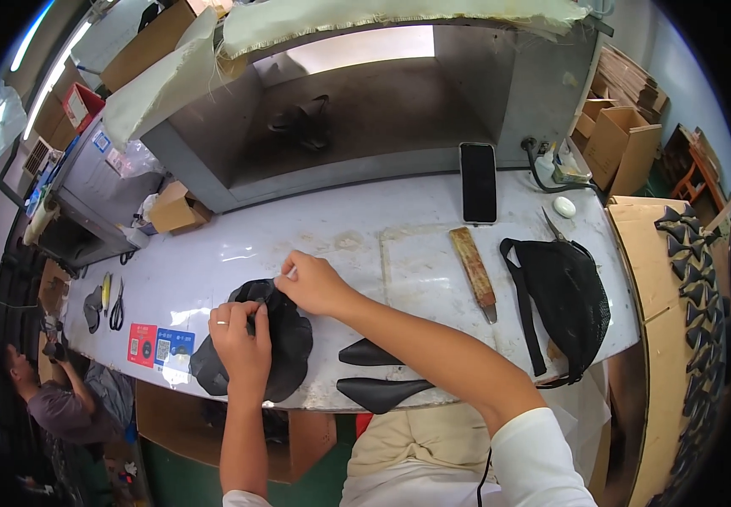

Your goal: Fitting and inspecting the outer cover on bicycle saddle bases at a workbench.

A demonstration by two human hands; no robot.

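Observation:
A bundle of dark, soft, leather-like pieces (pixel 289 351) lies at the front edge of the white table. My left hand (pixel 240 340) rests on it, its bent fingers gripping a fold of the material. My right hand (pixel 308 282) reaches across to the bundle's far side, thumb and fingertips pinched together. Whatever is in that pinch is too small to make out. Beneath my right forearm lie two black, pointed, sole-shaped pieces, one farther (pixel 369 352) and one nearer (pixel 381 393).
A grey open-fronted metal box (pixel 467 165) spans the back, with a dark shoe-like piece (pixel 302 125) inside. To the right are a phone (pixel 478 182), a worn flat-bladed tool (pixel 473 266) and a black bag (pixel 564 304). Scissors (pixel 117 306) lie left. A person (pixel 70 401) sits beyond.

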